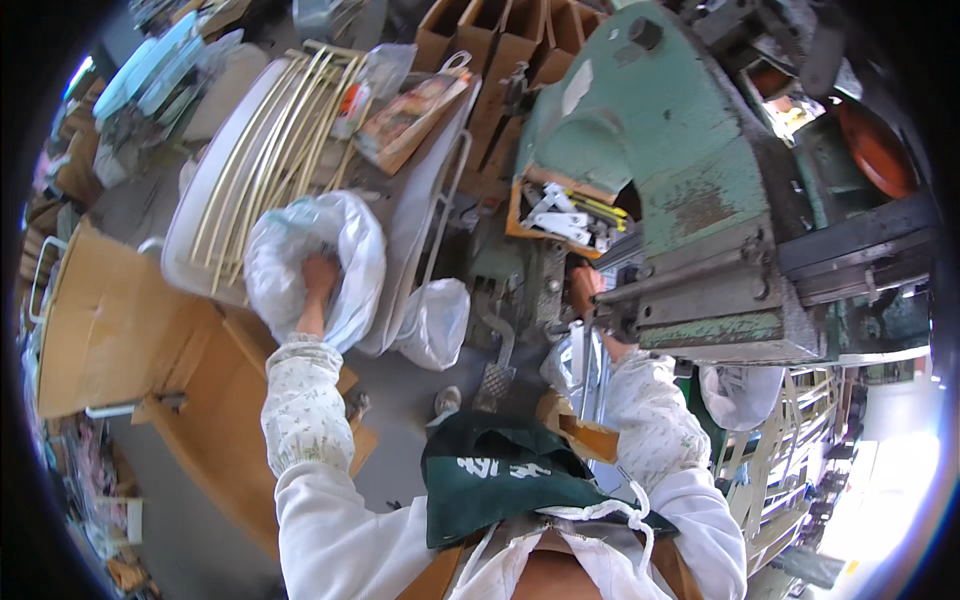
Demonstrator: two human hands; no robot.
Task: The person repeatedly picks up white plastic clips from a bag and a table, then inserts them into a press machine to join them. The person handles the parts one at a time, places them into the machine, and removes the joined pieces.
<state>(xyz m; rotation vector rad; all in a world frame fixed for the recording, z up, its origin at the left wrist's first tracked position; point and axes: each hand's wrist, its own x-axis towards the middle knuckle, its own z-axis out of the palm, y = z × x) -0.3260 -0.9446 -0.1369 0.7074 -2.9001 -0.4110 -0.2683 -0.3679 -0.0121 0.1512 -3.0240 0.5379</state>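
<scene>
My left hand [320, 276] reaches down into a bin lined with a white plastic bag [364, 240]. Its fingers are sunk in shadow inside the bag, so their grip is hidden. On the right, my right hand [584, 288] is at the working end of a green metal press [690, 180], beside a steel bar [690, 272]. Its fingers look curled, but whatever they hold is too small to make out. Just above that hand, an open box [516, 212] on the machine contains white and yellow pieces [568, 216].
Long cream-coloured rods [270, 150] lie in a white tray [196, 215] behind the bag. A cardboard sheet [110, 320] stands at the left. A foot pedal [494, 384] is on the floor by my shoe [447, 400]. Another white bag [436, 322] hangs near the middle.
</scene>
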